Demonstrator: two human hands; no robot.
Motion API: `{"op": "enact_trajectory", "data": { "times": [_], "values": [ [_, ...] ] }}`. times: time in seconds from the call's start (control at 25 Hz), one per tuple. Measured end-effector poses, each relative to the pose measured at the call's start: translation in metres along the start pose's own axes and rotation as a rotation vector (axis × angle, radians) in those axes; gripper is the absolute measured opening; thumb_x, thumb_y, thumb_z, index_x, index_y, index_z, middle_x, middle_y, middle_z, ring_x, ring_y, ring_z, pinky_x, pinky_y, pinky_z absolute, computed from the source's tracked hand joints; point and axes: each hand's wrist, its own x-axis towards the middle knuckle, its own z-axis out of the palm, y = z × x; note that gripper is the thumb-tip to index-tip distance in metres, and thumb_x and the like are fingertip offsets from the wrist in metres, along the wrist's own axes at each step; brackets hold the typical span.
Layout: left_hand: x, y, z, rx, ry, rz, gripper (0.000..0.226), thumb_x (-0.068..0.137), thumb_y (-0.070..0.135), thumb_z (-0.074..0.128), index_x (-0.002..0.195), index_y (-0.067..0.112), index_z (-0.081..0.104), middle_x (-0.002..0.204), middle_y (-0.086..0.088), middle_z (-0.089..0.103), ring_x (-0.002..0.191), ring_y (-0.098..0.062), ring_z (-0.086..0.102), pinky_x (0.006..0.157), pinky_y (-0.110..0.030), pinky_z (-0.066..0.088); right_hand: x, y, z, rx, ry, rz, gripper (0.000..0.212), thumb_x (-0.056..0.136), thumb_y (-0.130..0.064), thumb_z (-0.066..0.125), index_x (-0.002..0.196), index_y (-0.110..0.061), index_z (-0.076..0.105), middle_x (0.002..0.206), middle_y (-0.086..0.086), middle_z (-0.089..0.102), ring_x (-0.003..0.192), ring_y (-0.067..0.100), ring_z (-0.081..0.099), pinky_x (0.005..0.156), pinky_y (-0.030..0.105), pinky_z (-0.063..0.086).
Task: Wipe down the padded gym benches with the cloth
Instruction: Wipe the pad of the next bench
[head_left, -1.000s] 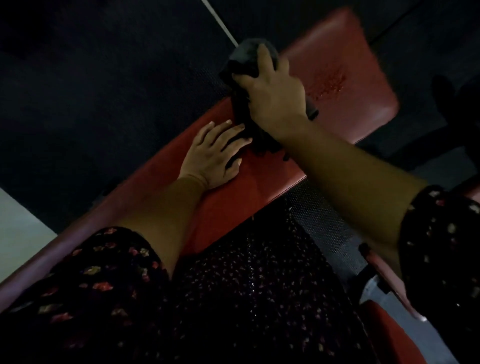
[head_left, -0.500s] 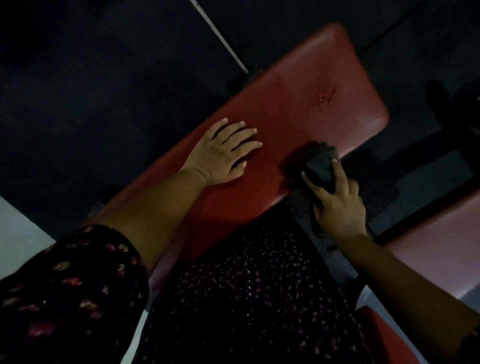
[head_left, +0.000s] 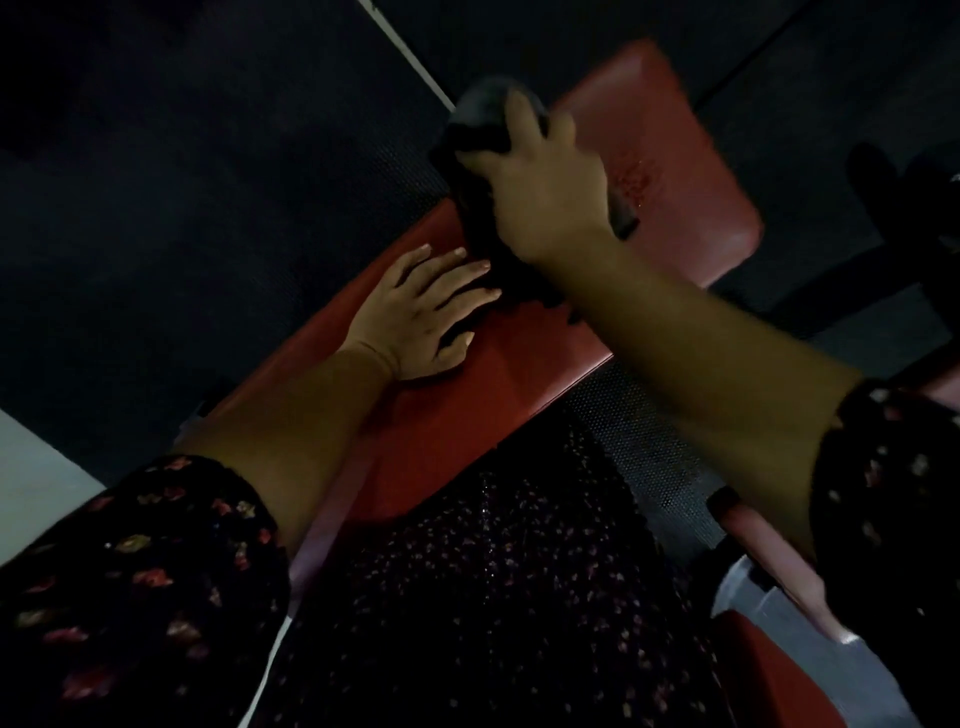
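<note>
1. The right hand (head_left: 540, 192) grips the dark cloth (head_left: 480, 130) at the far edge of the red bench (head_left: 691, 156). Its fingers are curled over the bunched cloth, though blur hides the fingertips.
2. The left hand (head_left: 421, 312) rests flat on the pad, with the fingers straight and a little spread. They lie just beside the hanging part of the cloth.
3. Risk: the cloth already reaches over the pad edge, above the dark floor (head_left: 208, 182). If the stroke goes further, I think the cloth can slide off the pad and the wipe is lost.
4. Risk: the worn patch (head_left: 631, 182) looks rough. The cloth may catch on it and tear the cover more if it is pressed hard there.
5. Risk: the trailing cloth may drag under the left fingers and pull out of the grip.
6. Difference: half a second ago the right hand held the cloth at the near edge of the pad; now it is across at the far edge. The left hand is in almost the same place.
</note>
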Motion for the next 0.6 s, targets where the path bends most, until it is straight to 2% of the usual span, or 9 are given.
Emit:
{"op": "enact_trajectory", "data": {
  "times": [0.08, 0.16, 0.28, 0.4, 0.48, 0.6],
  "values": [
    [0.001, 0.001, -0.001, -0.001, 0.001, -0.010, 0.050, 0.092, 0.041, 0.043, 0.138, 0.023, 0.047, 0.146, -0.004, 0.041, 0.135, -0.027, 0.039, 0.116, -0.046, 0.023, 0.022, -0.001, -0.008, -0.008, -0.006, 0.009, 0.044, 0.099, -0.026, 0.046, 0.141, -0.040, 0.044, 0.156, 0.011, 0.020, 0.131, 0.041, 0.031, 0.086, 0.049, 0.048],
    [0.001, 0.002, -0.002, 0.002, -0.018, -0.011, 0.051, 0.091, 0.041, 0.044, 0.138, 0.022, 0.048, 0.145, -0.006, 0.046, 0.135, -0.027, 0.039, 0.116, -0.046, 0.023, 0.017, 0.009, -0.002, 0.013, -0.008, 0.048, 0.045, 0.099, -0.026, 0.048, 0.141, -0.042, 0.043, 0.157, 0.011, 0.019, 0.128, 0.041, 0.034, 0.083, 0.048, 0.049],
    [0.004, 0.005, -0.009, -0.020, -0.056, -0.050, 0.054, 0.087, 0.039, 0.047, 0.138, 0.020, 0.049, 0.140, -0.008, 0.054, 0.135, -0.026, 0.040, 0.116, -0.043, 0.021, -0.030, 0.030, 0.020, 0.073, 0.044, 0.110, 0.045, 0.099, -0.031, 0.050, 0.141, -0.045, 0.040, 0.158, 0.012, 0.018, 0.122, 0.042, 0.038, 0.080, 0.051, 0.051],
    [0.010, 0.011, -0.016, -0.062, -0.014, -0.090, 0.056, 0.082, 0.035, 0.052, 0.135, 0.019, 0.048, 0.135, -0.008, 0.056, 0.133, -0.026, 0.040, 0.117, -0.041, 0.020, -0.102, 0.051, 0.049, 0.123, 0.111, 0.138, 0.051, 0.090, -0.028, 0.065, 0.137, -0.041, 0.050, 0.154, 0.018, 0.028, 0.109, 0.045, 0.048, 0.065, 0.049, 0.054],
    [0.022, 0.015, -0.017, -0.060, -0.017, -0.116, 0.062, 0.084, 0.038, 0.053, 0.142, 0.020, 0.040, 0.146, -0.011, 0.042, 0.141, -0.028, 0.030, 0.121, -0.042, 0.014, -0.153, 0.068, 0.069, 0.136, 0.119, 0.168, 0.062, 0.080, -0.021, 0.074, 0.135, -0.037, 0.051, 0.149, 0.021, 0.032, 0.100, 0.047, 0.050, 0.058, 0.049, 0.055],
    [0.051, 0.021, -0.013, -0.020, -0.108, -0.158, 0.074, 0.091, 0.048, 0.046, 0.154, 0.021, 0.018, 0.161, -0.013, 0.015, 0.149, -0.030, 0.011, 0.122, -0.044, 0.000, -0.207, 0.087, 0.090, 0.149, 0.057, 0.283, 0.082, 0.071, -0.014, 0.081, 0.137, -0.042, 0.041, 0.145, 0.018, 0.030, 0.100, 0.045, 0.047, 0.057, 0.053, 0.056]
  ]
}}
